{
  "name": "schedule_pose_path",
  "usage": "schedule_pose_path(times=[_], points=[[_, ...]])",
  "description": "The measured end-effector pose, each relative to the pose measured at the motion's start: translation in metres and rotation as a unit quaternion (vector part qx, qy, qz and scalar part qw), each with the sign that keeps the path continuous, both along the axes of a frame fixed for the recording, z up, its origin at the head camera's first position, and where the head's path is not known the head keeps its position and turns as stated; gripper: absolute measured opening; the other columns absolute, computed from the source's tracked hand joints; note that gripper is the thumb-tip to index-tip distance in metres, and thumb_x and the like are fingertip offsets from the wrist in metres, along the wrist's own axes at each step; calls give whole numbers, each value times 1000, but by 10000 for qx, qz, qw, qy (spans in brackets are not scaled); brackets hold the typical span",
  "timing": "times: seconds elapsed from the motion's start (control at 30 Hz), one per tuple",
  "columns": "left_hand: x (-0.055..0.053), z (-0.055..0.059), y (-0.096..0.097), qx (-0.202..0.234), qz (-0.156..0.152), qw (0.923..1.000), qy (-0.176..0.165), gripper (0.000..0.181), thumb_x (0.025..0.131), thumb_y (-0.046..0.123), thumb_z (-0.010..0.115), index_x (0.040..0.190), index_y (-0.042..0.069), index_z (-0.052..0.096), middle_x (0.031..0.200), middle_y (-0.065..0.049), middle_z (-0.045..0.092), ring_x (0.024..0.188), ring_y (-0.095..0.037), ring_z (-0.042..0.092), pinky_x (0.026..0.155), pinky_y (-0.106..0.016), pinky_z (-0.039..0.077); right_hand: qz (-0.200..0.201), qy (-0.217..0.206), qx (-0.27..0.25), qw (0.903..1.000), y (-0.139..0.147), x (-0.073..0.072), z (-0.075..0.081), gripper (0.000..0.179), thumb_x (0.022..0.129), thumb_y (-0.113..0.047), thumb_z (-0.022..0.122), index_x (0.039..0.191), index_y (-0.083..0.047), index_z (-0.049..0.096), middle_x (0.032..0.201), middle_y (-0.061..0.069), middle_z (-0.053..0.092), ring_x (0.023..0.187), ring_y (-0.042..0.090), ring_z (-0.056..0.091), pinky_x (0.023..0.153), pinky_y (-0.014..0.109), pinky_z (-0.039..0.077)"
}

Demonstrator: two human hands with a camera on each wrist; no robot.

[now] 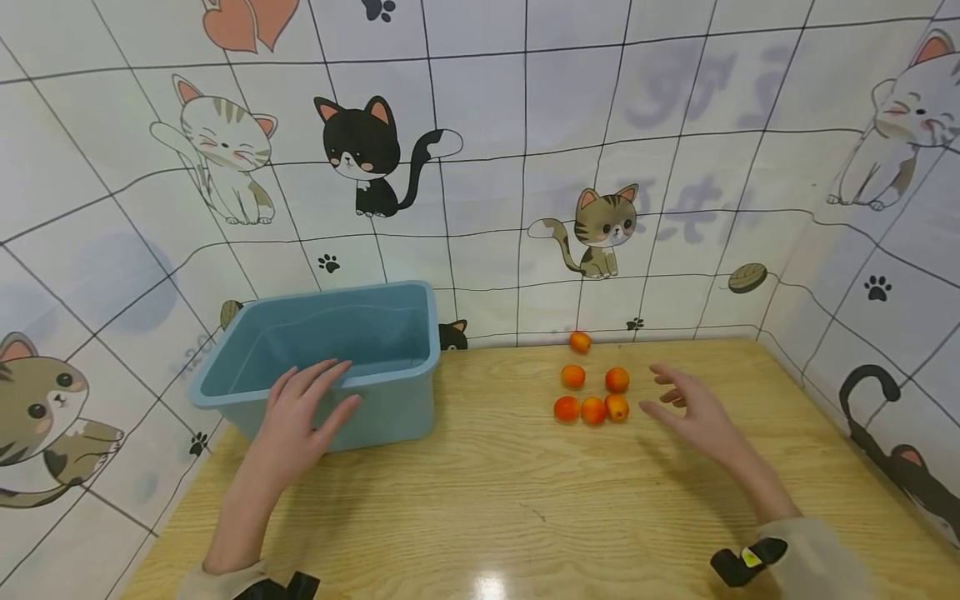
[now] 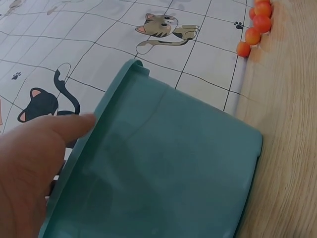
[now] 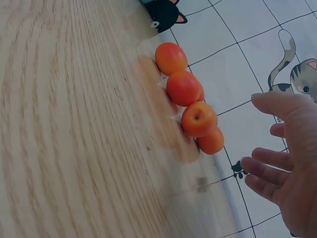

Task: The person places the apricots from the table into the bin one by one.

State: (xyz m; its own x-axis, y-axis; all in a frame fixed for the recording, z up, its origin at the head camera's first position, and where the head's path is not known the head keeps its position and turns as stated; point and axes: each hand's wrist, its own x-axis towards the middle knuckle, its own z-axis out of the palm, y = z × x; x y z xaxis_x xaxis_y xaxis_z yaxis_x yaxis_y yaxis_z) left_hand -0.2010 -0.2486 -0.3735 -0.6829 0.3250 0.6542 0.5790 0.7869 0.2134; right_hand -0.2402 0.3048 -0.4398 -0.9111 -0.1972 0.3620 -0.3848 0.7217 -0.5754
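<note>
From head view, see bin on table, with six fruits right of bin. Find left hand, relaxed with fingers extended, at bin's near edge, and right hand, loosely bent with fingers spread, right of bin beyond fruits. Spot lilac letters above and right of bin, too faint to read. In left wrist view, see left hand against bin; cannot tell whether touching. In right wrist view, see right hand near fruits, apart from them.

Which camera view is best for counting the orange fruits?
The head view: from above, all six orange fruits can be told apart. The right wrist view shows some larger but overlapping; the left wrist view shows some bunched at its top edge.
</note>
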Motion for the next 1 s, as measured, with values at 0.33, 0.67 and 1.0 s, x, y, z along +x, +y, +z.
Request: schedule_pose_path(times=[0.33, 0.67, 1.0], points=[[-4, -6, -3, 262, -80, 9991, 320, 38, 100, 30, 65, 127, 3, 67, 122, -17, 65, 116, -38, 56, 110, -61, 23, 109, -564, -254, 9980, -8, -9, -15, 61, 97, -26, 71, 145, 3, 47, 129, 29, 59, 92, 27, 63, 78, 35, 54], [-7, -11, -6, 340, 42, 9986, 395, 33, 95, 22, 71, 123, 4, 69, 115, -14, 68, 111, -38, 57, 100, -59, 28, 178, -968, -572, 9935, -17, -15, -25, 64, 95, -28, 74, 145, 1, 47, 131, 27, 58, 100, 34, 63, 80, 38, 54], [-8, -10, -1, 353, 443, 9979, 298, 22, 93, 9, 71, 115, 5, 72, 103, -11, 71, 98, -34, 60, 94, -56, 32, 137, -968, -625, 9933, -24, -18, -29, 58, 94, -24, 76, 140, 0, 51, 124, 22, 60, 97, 31, 65, 81, 41, 53]])
